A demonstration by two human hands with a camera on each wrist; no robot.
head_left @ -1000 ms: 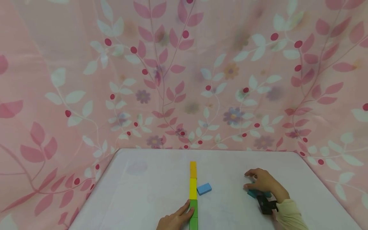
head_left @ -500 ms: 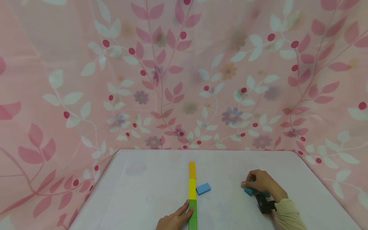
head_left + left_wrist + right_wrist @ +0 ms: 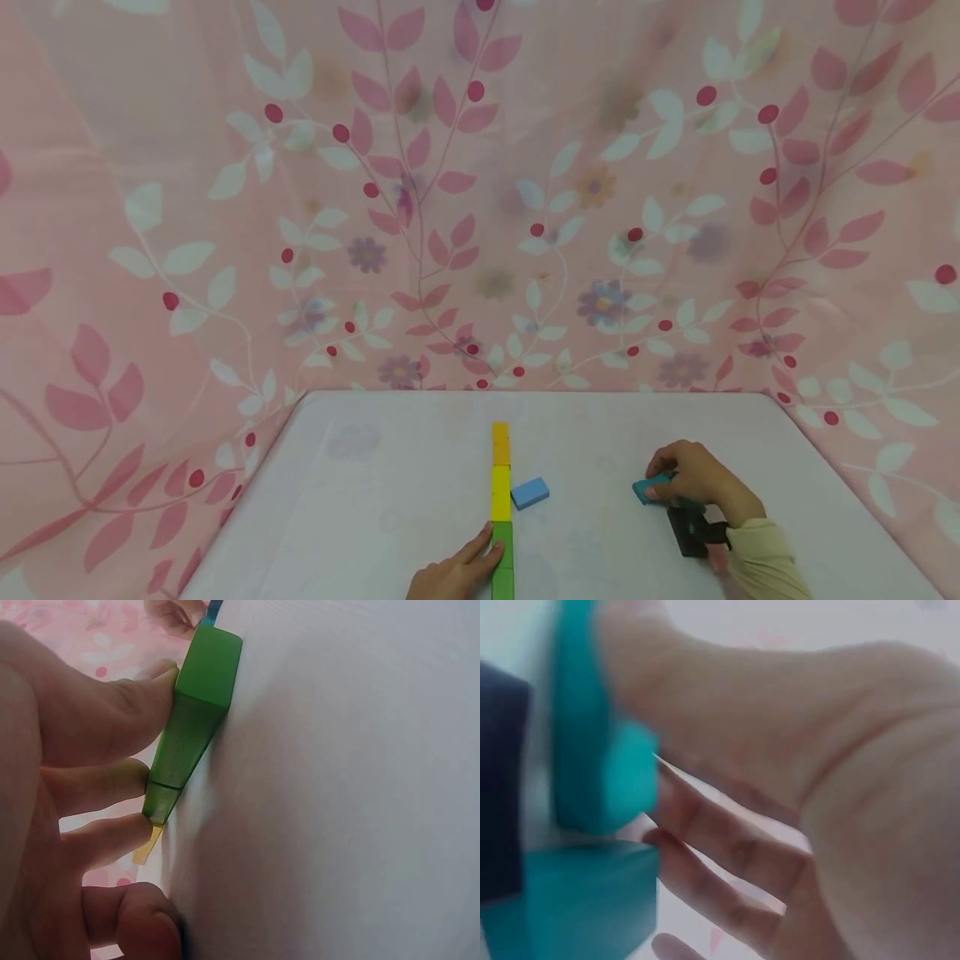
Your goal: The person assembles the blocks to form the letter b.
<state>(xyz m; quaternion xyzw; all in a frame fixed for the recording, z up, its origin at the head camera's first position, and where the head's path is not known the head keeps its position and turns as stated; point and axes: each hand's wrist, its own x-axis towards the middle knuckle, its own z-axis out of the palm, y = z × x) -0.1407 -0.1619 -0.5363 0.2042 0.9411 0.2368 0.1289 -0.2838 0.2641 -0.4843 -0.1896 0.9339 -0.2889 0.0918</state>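
My left hand [image 3: 456, 573] rests on the row of blocks, its thumb and fingertips touching a green block [image 3: 502, 543] that adjoins another green block [image 3: 502, 585]. Farther along the same line lie a yellow block [image 3: 501, 493] and an orange-yellow block [image 3: 500, 443]. Over at the right, thumb and fingers of my right hand [image 3: 693, 477] pinch a teal block [image 3: 647, 490]. Close beneath it, the right wrist view has a second teal block [image 3: 592, 900], mostly hidden by the hand in the head view.
A light blue block [image 3: 530, 493] lies at an angle just right of the yellow one. A dark shape [image 3: 501, 787] fills the left edge of the right wrist view. Behind the white table [image 3: 360, 500] hangs a pink floral cloth [image 3: 480, 208].
My right hand has gone from hovering with parted fingers over the teal blocks to pinching one, which now sticks out past the fingertips. The left hand has stayed on the green blocks.
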